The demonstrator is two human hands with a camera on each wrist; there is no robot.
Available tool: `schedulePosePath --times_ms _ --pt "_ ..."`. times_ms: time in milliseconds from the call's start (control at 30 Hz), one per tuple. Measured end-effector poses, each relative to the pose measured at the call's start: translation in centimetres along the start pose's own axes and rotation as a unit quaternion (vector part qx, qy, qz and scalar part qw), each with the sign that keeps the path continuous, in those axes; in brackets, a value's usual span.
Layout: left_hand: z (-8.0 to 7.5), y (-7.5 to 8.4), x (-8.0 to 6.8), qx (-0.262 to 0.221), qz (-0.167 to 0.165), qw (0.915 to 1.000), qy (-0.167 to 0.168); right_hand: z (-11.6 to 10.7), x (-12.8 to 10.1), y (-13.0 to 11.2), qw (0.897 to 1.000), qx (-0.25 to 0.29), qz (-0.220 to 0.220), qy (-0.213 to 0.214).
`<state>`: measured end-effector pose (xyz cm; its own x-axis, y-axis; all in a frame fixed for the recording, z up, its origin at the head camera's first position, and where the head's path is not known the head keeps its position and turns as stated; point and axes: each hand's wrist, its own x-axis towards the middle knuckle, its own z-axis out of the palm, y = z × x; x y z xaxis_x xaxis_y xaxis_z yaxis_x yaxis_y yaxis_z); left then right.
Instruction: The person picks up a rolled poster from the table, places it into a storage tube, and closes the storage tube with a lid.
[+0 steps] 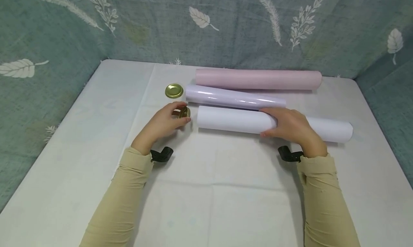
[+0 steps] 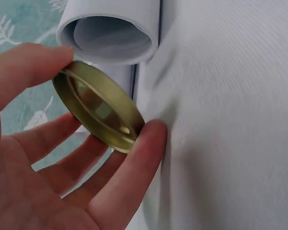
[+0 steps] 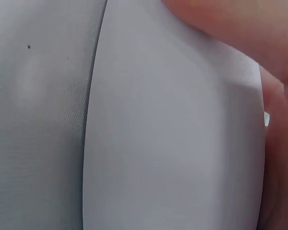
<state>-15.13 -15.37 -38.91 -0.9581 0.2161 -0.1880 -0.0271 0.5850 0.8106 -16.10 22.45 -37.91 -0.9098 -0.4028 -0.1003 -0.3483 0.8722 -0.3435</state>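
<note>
Between thumb and fingertips, my left hand point(image 1: 164, 122) pinches a gold metal jar lid point(image 2: 98, 108), tilted on edge close to the left end of a white paper roll point(image 1: 232, 120). In the left wrist view the roll's hollow end point(image 2: 110, 38) shows just beyond the lid. My right hand point(image 1: 290, 125) grips the same white roll around its middle, thumb on the near side and fingers over the far side. The right wrist view is mostly filled by the roll's smooth surface point(image 3: 168, 134).
Behind the white roll lie a glossy pale lilac roll point(image 1: 232, 97) and, farther back, a pink roll point(image 1: 258, 79). A second gold lid point(image 1: 174, 90) lies flat left of the lilac roll. Leaf-patterned green cloth point(image 1: 232, 28) hangs behind the white-covered table point(image 1: 206, 211).
</note>
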Motion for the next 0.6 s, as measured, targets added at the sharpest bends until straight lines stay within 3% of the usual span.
schedulePosePath --times_ms 100,233,400,600 --pt "0.0 0.1 0.0 -0.100 -0.010 0.9946 -0.028 -0.2 0.1 -0.1 1.000 0.002 0.002 -0.001" --pt "0.1 0.3 -0.2 -0.197 -0.010 0.9786 -0.059 0.0 0.1 -0.2 1.000 0.004 -0.001 -0.002" --pt "0.1 0.5 -0.5 -0.259 0.005 0.9624 -0.081 0.1 0.2 -0.4 1.000 0.010 -0.027 0.002" --pt "0.5 -0.6 0.2 -0.311 0.016 0.9441 -0.107 0.1 0.4 -0.5 0.999 0.008 -0.032 0.001"
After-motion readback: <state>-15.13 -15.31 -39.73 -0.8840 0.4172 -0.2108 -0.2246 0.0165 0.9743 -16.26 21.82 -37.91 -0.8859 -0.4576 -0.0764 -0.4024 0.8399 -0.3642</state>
